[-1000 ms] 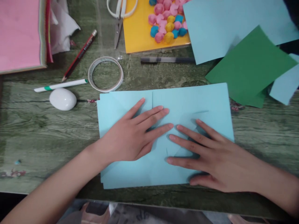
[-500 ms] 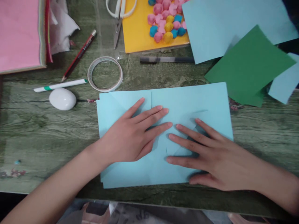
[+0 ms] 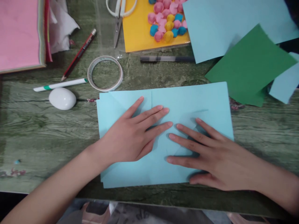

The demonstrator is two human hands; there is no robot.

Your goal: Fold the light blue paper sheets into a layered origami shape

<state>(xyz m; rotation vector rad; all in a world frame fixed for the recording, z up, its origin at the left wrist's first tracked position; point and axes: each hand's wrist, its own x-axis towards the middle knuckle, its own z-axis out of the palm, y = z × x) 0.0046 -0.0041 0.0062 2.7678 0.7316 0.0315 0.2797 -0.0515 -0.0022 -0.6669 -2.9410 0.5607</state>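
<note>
Hardly anything shifts from a moment ago: I see left hand (image 3: pixel 132 135) and right hand (image 3: pixel 219 161), fingers outstretched, resting on blue paper (image 3: pixel 191 98) beside tape (image 3: pixel 89 74).

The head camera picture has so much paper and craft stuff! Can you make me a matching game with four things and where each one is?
Things:
1. Light blue rectangular paper
2. Shiny white egg-shaped object
3. Round roll of white tape
4. Green paper sheet

Places:
A. Between the red pencil and the dark-capped pen
B. Partly on top of a larger light blue sheet
C. Under the left hand and the right hand
D. Just below the white pen with a green band

Right pairs: 1-C, 2-D, 3-A, 4-B
</note>
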